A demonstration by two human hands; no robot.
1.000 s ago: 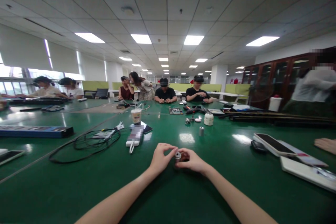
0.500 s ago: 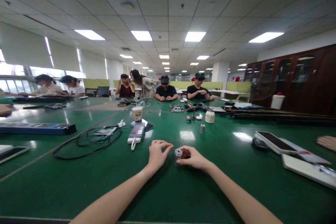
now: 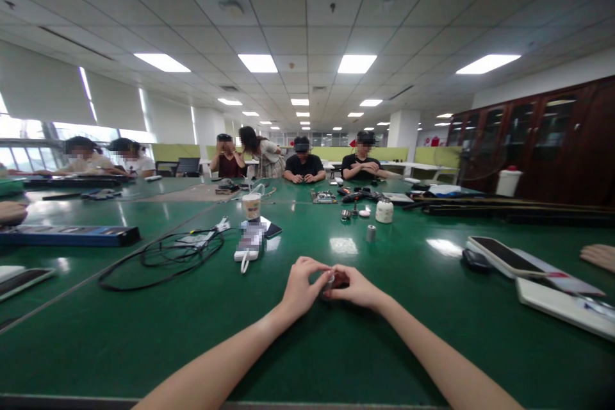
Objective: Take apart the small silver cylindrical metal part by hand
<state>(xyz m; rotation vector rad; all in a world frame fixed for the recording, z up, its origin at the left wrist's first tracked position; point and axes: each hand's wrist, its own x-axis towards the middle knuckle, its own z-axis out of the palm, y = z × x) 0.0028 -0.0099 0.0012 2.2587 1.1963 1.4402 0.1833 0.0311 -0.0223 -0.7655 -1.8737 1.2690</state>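
Observation:
A small silver metal cylinder (image 3: pixel 330 281) stands on the green table between my two hands, mostly hidden by fingers. My right hand (image 3: pixel 359 287) is closed round its right side. From the left, my left hand (image 3: pixel 302 286) pinches at its upper part with thumb and fingertips, and the fingertips of both hands meet there. Farther off, beyond my right hand, a second metal cylinder (image 3: pixel 371 234) stands upright. A white round canister (image 3: pixel 384 211) is behind that one.
To the left lie a phone with a white cable (image 3: pixel 249 243), a coiled black cable (image 3: pixel 158 262) and a blue power strip (image 3: pixel 72 235). A drink cup (image 3: pixel 251 206) stands behind the phone. Tablet-like devices (image 3: pixel 504 257) lie right. Several people sit across the green table (image 3: pixel 307 359).
My left hand has moved right and now touches the cylinder's top, covering much of it. My right hand still holds the cylinder in nearly the same spot.

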